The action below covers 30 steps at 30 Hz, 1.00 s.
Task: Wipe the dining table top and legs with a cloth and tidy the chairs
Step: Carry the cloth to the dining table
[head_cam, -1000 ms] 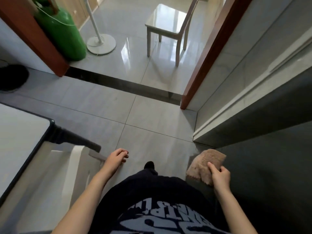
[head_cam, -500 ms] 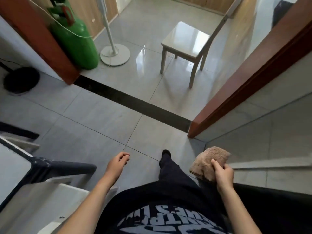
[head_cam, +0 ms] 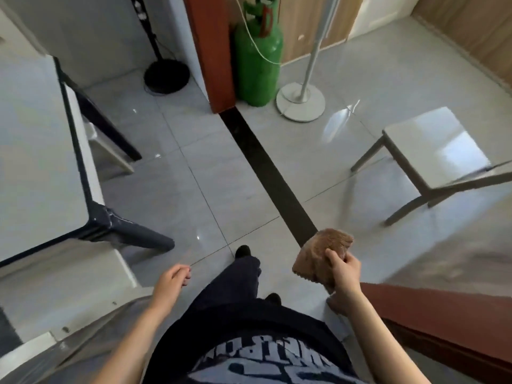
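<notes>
While the dining table [head_cam: 36, 162] stood at left, its dark leg [head_cam: 133, 234] near the empty, loosely curled left hand [head_cam: 170, 284], the brown cloth [head_cam: 322, 254] sat bunched in the right hand [head_cam: 345, 273]'s pinch; step judged transit, next likely fetching the stray chair [head_cam: 432, 145], right.

Fuzzy brown cloth [head_cam: 322, 252]; glossy tiled floor [head_cam: 210, 173]; smooth white table top [head_cam: 36, 151]; glossy chair seat [head_cam: 435, 145].
</notes>
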Motion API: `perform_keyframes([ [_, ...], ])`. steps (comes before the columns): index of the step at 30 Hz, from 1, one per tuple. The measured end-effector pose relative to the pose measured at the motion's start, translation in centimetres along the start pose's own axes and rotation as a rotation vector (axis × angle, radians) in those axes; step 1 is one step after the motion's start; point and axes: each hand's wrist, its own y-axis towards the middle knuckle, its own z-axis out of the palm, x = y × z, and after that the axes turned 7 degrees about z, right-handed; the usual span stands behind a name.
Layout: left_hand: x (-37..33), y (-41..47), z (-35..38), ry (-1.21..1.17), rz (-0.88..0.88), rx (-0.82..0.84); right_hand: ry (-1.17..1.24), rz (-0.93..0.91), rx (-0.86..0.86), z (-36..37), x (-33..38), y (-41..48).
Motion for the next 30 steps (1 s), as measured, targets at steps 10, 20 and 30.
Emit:
perform_keyframes([
  [10, -8.0, 12.9, -2.0, -0.338, -0.114, -0.224, -0.177, -0.042, 0.041, 10.1, 14.1, 9.3],
  [20, -18.4, 24.5, -4.3, -0.328, -0.02, -0.231, -0.216, -0.063, 0.067, 20.2, 29.2, 17.2],
  [30, -23.2, 34.7, -4.8, -0.485, -0.226, -0.553, -0.462, -0.176, 0.314, 38.4, 46.6, 25.3],
])
